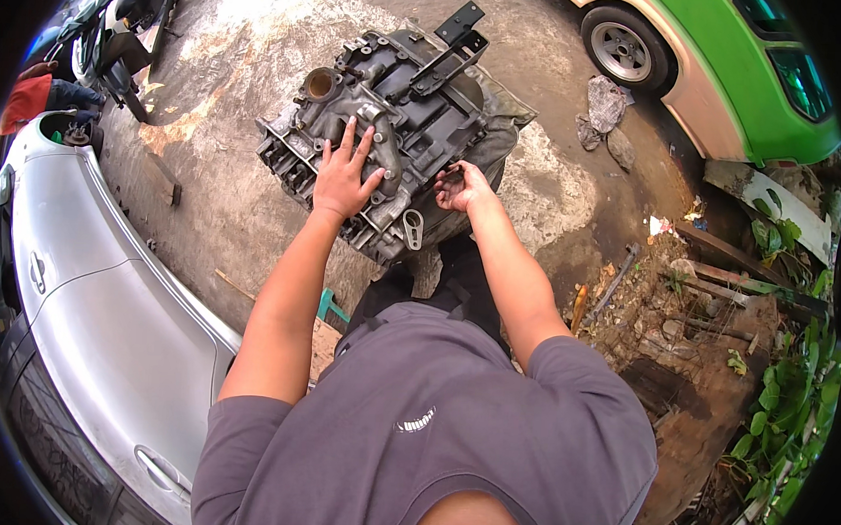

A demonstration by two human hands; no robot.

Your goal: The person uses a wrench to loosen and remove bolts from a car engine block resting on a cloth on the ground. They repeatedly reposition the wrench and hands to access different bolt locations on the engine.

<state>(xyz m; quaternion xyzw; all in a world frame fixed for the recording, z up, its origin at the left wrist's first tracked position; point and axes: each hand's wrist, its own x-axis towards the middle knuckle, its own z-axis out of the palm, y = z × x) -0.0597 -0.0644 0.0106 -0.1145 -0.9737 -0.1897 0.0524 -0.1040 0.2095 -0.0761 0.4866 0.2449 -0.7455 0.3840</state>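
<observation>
A greasy engine block (445,132) lies in front of me on a dark cloth-like cover (507,111). My left hand (342,179) rests on a curved metal pipe casting (385,158) on the engine's near side, fingers spread. Left of those fingers is a round opening with a rusty rim (321,84). My right hand (462,187) is at the engine's near right side with its fingers curled in; whatever is between them is too dark and small to name. Between my hands, a light metal eye bracket (413,228) sticks out. A black bracket (456,53) rises at the far side.
A silver car (119,278) stands close on my left, with a motorcycle (111,52) and a person in red (26,104) beyond it. A green and pink vehicle (710,78) is at the far right. Wood scraps and rubble (662,329) lie to my right.
</observation>
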